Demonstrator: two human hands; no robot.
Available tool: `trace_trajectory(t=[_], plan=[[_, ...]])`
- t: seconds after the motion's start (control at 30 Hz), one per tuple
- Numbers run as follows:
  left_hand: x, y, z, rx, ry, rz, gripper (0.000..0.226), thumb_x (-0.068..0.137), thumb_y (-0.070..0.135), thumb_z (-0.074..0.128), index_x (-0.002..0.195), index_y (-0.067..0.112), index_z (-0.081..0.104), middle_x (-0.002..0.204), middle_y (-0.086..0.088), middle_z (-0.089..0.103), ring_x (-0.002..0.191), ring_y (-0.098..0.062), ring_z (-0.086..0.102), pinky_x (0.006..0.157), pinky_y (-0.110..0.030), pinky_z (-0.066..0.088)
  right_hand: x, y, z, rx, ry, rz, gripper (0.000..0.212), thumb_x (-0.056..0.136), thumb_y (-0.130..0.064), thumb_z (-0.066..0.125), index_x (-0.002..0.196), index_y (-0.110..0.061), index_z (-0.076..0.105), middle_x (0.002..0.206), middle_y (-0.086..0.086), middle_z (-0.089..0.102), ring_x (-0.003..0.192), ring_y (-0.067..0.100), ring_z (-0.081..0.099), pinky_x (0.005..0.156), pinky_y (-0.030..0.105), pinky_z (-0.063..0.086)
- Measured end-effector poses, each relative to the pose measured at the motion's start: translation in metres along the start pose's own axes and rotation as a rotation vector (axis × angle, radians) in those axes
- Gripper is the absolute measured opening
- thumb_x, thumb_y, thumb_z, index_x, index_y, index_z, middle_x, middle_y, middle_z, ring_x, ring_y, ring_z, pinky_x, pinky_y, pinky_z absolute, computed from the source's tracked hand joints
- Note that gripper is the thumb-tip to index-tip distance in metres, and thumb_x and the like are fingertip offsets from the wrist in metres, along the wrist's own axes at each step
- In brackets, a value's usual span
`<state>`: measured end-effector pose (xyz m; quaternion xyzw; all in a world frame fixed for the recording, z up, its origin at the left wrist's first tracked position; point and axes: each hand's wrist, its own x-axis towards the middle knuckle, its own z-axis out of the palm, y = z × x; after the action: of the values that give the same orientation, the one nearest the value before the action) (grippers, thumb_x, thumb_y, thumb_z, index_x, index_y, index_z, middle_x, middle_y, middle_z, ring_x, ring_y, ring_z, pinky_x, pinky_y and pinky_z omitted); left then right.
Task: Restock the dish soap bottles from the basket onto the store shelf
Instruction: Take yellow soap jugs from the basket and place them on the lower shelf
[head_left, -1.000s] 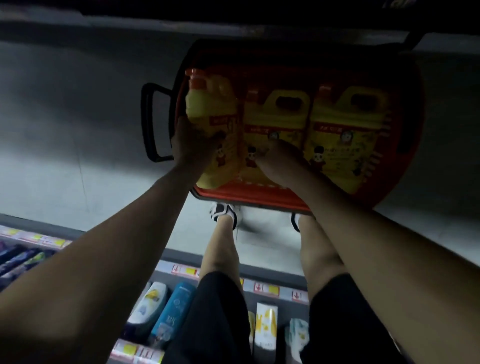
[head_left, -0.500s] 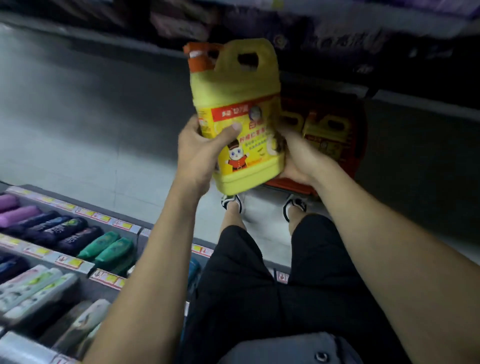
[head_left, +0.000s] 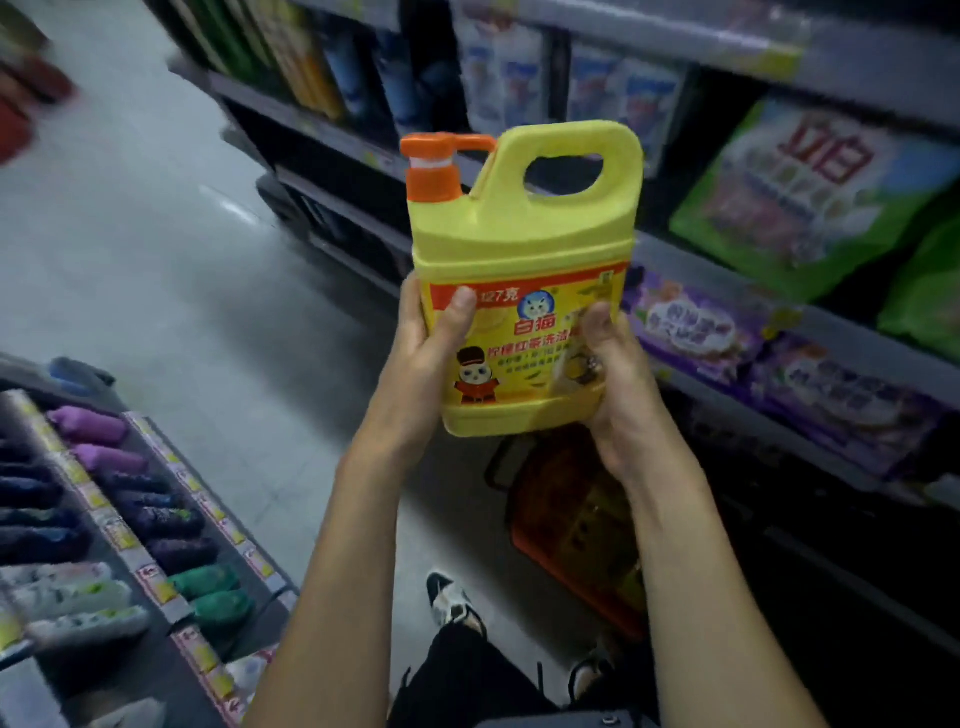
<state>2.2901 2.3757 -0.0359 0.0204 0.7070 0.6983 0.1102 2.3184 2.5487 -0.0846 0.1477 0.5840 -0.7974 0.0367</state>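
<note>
Dim aisle, motion-blurred shelves (head_left: 779, 322) bent at the edges; only the yellow bottle (head_left: 524, 280) looks sharp.

Yellow moulded-plastic dish soap jug (head_left: 524, 249): smooth, semi-matt body; glossy printed label film. Orange plastic pump cap (head_left: 434, 169): smooth, satin. Red plastic lattice basket (head_left: 571, 525): ribbed, dull. Grey aisle floor (head_left: 156, 249): polished, faintly reflective. Green and purple detergent bags (head_left: 789, 208): glossy plastic film. Grey shelf edge (head_left: 727, 270): painted metal by its look, matt.
</note>
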Motion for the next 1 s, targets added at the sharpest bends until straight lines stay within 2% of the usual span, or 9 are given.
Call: trace_trajectory(t=[0.1,0.17,0.3,0.37,0.47,0.63,0.8,0.9,1.0], plan=[[-0.003,0.027,-0.060,-0.039,-0.021,-0.066,0.067,0.080,0.077,0.052,0.141,0.052,0.039,0.135,0.016,0.063,0.125,-0.015,0.062,0.101,-0.062,0.049,0.007,-0.034,0.060,-0.091,-0.049,-0.085,0.067,0.070,-0.076,0.062,0.123,-0.035,0.058,0.121,-0.005,0.072,0.116,0.018,0.066,0.102,0.054,0.050],[-0.009,0.042,-0.100,-0.061,0.038,-0.019,0.079,0.074,0.081,0.052,0.145,0.051,0.034,0.138,0.015,0.061,0.127,-0.016,0.061,0.097,-0.063,0.052,0.010,-0.049,0.108,-0.149,-0.110,-0.129,0.068,0.070,-0.078,0.062,0.122,-0.035,0.058,0.119,-0.007,0.072,0.113,0.014,0.068,0.100,0.049,0.053],[-0.007,0.074,-0.167,-0.080,0.178,0.143,0.076,0.080,0.076,0.048,0.148,0.045,0.034,0.133,0.016,0.064,0.120,-0.012,0.065,0.089,-0.041,0.061,0.022,-0.071,0.196,-0.200,-0.224,-0.207,0.056,0.081,-0.068,0.060,0.125,-0.034,0.057,0.119,-0.006,0.071,0.111,0.014,0.068,0.096,0.045,0.055],[-0.004,0.088,-0.201,-0.108,0.232,0.213,0.074,0.078,0.072,0.047,0.145,0.042,0.036,0.129,0.017,0.066,0.116,-0.008,0.067,0.089,-0.035,0.061,0.029,-0.077,0.238,-0.224,-0.252,-0.245,0.049,0.087,-0.064,0.057,0.126,-0.034,0.057,0.118,-0.007,0.071,0.108,0.009,0.069,0.090,0.035,0.055],[0.001,0.100,-0.239,-0.154,0.279,0.292,0.085,0.073,0.080,0.061,0.144,0.038,0.040,0.135,0.008,0.064,0.124,-0.016,0.064,0.096,-0.047,0.056,0.036,-0.084,0.284,-0.282,-0.290,-0.298,0.050,0.086,-0.065,0.051,0.127,-0.036,0.055,0.117,-0.012,0.070,0.105,0.002,0.068,0.079,0.022,0.053],[0.019,0.101,-0.283,-0.277,0.305,0.339,0.090,0.075,0.073,0.068,0.149,0.033,0.037,0.142,-0.001,0.060,0.130,-0.024,0.059,0.103,-0.057,0.050,0.061,-0.091,0.331,-0.345,-0.361,-0.312,0.070,0.067,-0.087,0.055,0.123,-0.046,0.055,0.117,-0.014,0.070,0.107,0.004,0.068,0.090,0.035,0.055],[0.054,0.094,-0.315,-0.324,0.330,0.293,0.090,0.072,0.075,0.069,0.148,0.035,0.040,0.141,0.001,0.061,0.129,-0.023,0.060,0.104,-0.057,0.049,0.104,-0.089,0.363,-0.396,-0.402,-0.303,0.085,0.055,-0.095,0.056,0.126,-0.049,0.053,0.118,-0.017,0.070,0.106,0.001,0.068,0.083,0.027,0.055],[0.082,0.091,-0.339,-0.337,0.353,0.278,0.086,0.071,0.075,0.071,0.143,0.036,0.044,0.138,0.004,0.063,0.127,-0.020,0.062,0.102,-0.051,0.052,0.137,-0.086,0.388,-0.369,-0.439,-0.270,0.076,0.063,-0.089,0.057,0.126,-0.046,0.054,0.116,-0.018,0.071,0.103,-0.001,0.068,0.072,0.018,0.057],[0.117,0.096,-0.367,-0.316,0.394,0.296,0.084,0.068,0.076,0.072,0.139,0.037,0.047,0.135,0.005,0.065,0.125,-0.018,0.063,0.096,-0.043,0.056,0.182,-0.086,0.419,-0.332,-0.475,-0.238,0.055,0.082,-0.066,0.054,0.130,-0.039,0.054,0.117,-0.014,0.072,0.106,0.003,0.069,0.079,0.024,0.058]])
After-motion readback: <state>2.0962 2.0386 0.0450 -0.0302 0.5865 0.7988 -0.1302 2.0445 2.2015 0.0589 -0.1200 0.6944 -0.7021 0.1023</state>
